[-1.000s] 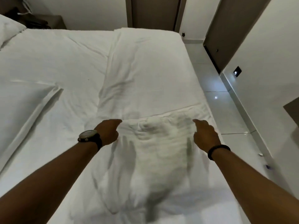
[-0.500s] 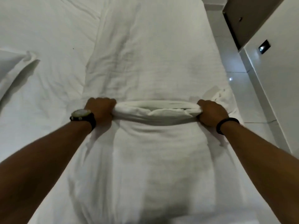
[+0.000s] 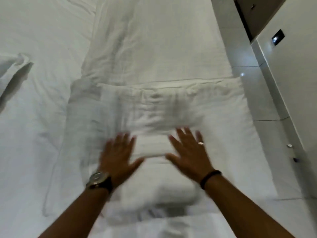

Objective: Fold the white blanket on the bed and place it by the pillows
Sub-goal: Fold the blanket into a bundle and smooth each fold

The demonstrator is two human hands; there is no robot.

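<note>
The white blanket point(image 3: 154, 107) lies as a long strip down the right side of the bed, with its near end folded over into a thicker pad. My left hand point(image 3: 118, 157), with a watch on the wrist, lies flat with spread fingers on the near fold. My right hand point(image 3: 190, 152), with a ring and a dark wristband, lies flat beside it, fingers apart. Both hands are blurred by motion and hold nothing. No pillow shows fully; a white corner point(image 3: 12, 66) lies at the left edge.
The white bed sheet point(image 3: 42, 117) spreads out to the left. The bed's right edge meets a glossy tiled floor point(image 3: 253, 93). A white wall point(image 3: 295, 83) with a small dark switch plate point(image 3: 277, 38) and a dark door stand at the right.
Both hands gripped the blanket's near edge, carried it forward into a fold, then let go. They now lie flat and open on the folded part.
</note>
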